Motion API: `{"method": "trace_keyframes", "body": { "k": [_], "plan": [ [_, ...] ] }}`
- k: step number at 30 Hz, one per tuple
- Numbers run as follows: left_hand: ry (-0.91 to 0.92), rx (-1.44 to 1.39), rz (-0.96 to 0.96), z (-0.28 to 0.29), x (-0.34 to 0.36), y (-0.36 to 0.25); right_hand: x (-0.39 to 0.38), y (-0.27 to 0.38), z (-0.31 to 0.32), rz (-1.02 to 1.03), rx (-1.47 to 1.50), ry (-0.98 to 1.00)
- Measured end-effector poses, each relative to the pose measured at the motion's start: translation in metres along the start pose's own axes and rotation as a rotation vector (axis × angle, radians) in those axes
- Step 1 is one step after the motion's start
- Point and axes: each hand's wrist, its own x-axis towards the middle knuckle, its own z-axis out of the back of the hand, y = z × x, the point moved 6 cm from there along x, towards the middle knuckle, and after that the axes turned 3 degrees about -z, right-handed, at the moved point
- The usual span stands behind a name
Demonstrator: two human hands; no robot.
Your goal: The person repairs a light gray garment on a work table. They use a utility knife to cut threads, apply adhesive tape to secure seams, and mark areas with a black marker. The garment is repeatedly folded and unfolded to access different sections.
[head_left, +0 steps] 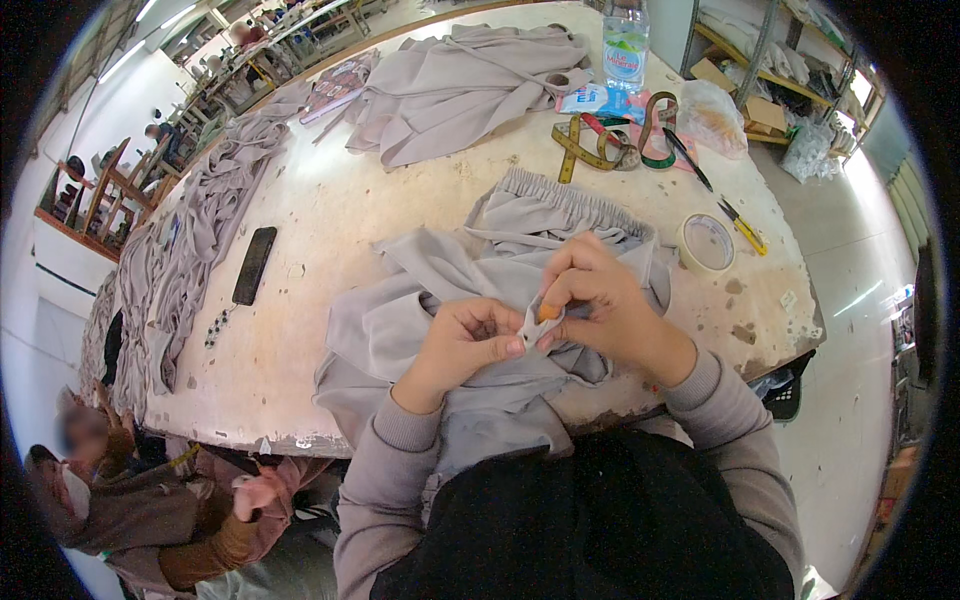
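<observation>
A grey garment (400, 330) with a gathered elastic waistband (565, 205) lies bunched on the table in front of me. My left hand (465, 345) pinches a small edge of its cloth between thumb and fingers. Close against it, my right hand (600, 310) is closed around a small orange thing (547, 312), right at the pinched cloth. Most of that orange thing is hidden by my fingers, so its kind does not show. The fingertips of both hands nearly meet over the cloth.
More grey garments lie at the back (450, 90) and left (190, 240). A phone (255, 265) rests left. On the right are a tape roll (706, 243), yellow cutter (743, 226), tape measure (585, 145) and water bottle (625, 50). Another person (170, 500) sits at lower left.
</observation>
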Motion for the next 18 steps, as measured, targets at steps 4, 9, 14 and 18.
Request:
{"method": "trace_keyframes", "body": {
  "k": [4,9,14,18],
  "plan": [
    [0.155,-0.189,0.096,-0.011,0.0,0.014,0.003,0.01,-0.01,0.021,0.167,0.016],
    [0.077,-0.098,0.189,-0.01,-0.001,0.016,-0.003,0.011,-0.016,0.09,0.044,0.156],
    [-0.133,0.264,-0.074,-0.006,0.001,-0.004,-0.009,0.0,-0.015,0.041,-0.399,0.086],
    [-0.453,0.896,-0.452,0.016,-0.006,-0.038,-0.001,-0.007,0.016,-0.131,-0.297,-0.118]
  ]
}}
